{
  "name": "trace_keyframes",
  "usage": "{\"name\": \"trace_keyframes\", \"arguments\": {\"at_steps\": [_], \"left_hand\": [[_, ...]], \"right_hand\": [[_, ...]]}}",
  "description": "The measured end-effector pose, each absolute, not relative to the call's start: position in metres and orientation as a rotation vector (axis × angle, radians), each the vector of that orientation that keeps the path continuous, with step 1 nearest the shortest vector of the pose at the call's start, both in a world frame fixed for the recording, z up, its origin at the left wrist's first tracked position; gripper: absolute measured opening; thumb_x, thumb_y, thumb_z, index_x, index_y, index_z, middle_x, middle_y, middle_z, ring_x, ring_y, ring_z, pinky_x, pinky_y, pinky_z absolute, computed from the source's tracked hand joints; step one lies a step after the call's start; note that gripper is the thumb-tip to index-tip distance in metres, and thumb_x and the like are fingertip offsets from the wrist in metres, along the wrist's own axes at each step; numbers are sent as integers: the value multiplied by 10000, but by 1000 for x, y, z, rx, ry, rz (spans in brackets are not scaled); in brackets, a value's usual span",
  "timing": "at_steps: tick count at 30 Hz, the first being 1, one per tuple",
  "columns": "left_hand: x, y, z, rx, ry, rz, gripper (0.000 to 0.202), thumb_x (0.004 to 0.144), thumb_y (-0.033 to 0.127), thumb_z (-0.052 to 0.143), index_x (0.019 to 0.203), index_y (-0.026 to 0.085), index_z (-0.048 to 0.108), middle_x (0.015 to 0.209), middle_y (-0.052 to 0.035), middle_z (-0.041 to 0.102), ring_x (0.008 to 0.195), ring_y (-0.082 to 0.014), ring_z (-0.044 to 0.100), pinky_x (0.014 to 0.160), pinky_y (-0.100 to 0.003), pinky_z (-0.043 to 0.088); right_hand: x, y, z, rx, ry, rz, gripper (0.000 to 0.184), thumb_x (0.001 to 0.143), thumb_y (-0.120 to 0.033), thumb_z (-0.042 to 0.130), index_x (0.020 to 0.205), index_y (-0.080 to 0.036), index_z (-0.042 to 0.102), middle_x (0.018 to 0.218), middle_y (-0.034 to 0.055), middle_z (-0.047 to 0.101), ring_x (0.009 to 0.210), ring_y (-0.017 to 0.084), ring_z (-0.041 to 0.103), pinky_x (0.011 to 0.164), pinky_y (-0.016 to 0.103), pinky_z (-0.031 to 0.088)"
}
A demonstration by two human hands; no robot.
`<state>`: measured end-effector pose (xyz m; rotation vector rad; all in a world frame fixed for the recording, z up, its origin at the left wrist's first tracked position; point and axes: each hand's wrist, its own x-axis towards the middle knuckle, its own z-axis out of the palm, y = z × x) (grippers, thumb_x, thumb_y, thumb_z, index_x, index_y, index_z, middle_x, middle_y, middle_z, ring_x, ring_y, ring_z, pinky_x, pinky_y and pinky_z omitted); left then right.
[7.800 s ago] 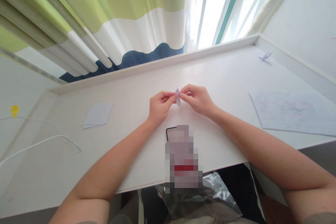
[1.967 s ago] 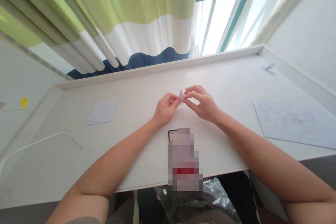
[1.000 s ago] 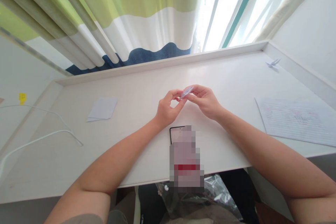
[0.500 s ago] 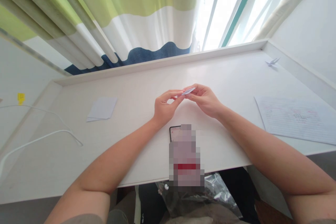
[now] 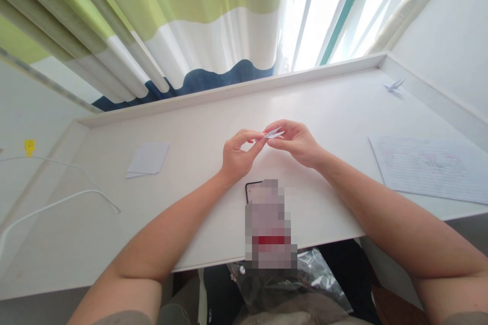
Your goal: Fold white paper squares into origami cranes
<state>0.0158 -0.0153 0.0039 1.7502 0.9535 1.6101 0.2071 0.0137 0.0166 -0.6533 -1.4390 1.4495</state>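
Above the middle of the white desk, a small folded piece of white paper (image 5: 273, 133) shows two pointed flaps standing apart. My left hand (image 5: 239, 155) pinches its left end between thumb and fingertips. From the other side, my right hand (image 5: 295, 142) curls its thumb and fingers about the flaps, closed on the paper; the exact contact is partly hidden. Below both hands lies a phone (image 5: 253, 192), mostly covered by a pixelated patch. A similar folded paper piece (image 5: 394, 86) rests at the far right of the desk.
Square paper sheets (image 5: 148, 158) lie stacked on the left. Lined, written paper (image 5: 427, 167) is at the right. A white cable (image 5: 87, 192) crosses the left side. A raised rim (image 5: 236, 90) bounds the desk's back, before a curtain (image 5: 213, 35). Clear plastic (image 5: 320, 274) sits below the front edge.
The folded paper's flaps have spread apart; before, they looked nearly flat together. Both hands stay in almost the same place. The view has shifted slightly.
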Motion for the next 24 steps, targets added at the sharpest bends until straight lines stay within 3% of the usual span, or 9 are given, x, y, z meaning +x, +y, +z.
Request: {"name": "trace_keyframes", "arguments": {"at_steps": [9, 17, 21, 24], "left_hand": [[20, -15, -4, 1510, 1015, 1448, 254, 909, 461, 861, 948, 218, 799, 944, -54, 828, 900, -192, 771, 860, -360, 603], [18, -10, 1, 1297, 949, 1349, 367, 857, 518, 895, 953, 217, 708, 800, -22, 807, 773, -198, 794, 728, -340, 584], [16, -7, 3, 1200, 914, 1328, 355, 802, 474, 940, 937, 225, 726, 812, -11, 816, 776, -173, 764, 783, -348, 591], [15, -7, 2, 1140, 885, 1286, 344, 773, 460, 958, 883, 226, 731, 827, -6, 818, 789, -164, 749, 793, -343, 585]], "right_hand": [[206, 15, 16, -739, -1435, 1385, 354, 746, -528, 987, 853, -230, 828, 816, 28, 791, 781, 183, 724, 774, 379, 609], [212, 17, 10, -715, -1522, 1308, 370, 834, -467, 935, 1128, -270, 826, 930, 17, 778, 851, 197, 748, 847, 423, 619], [215, 18, 9, -709, -1651, 1228, 325, 864, -481, 906, 1110, -282, 832, 1044, 40, 775, 887, 207, 748, 879, 457, 615], [213, 17, 9, -713, -1658, 1209, 306, 868, -491, 905, 1071, -276, 826, 1020, 39, 789, 900, 219, 763, 872, 459, 618]]}}
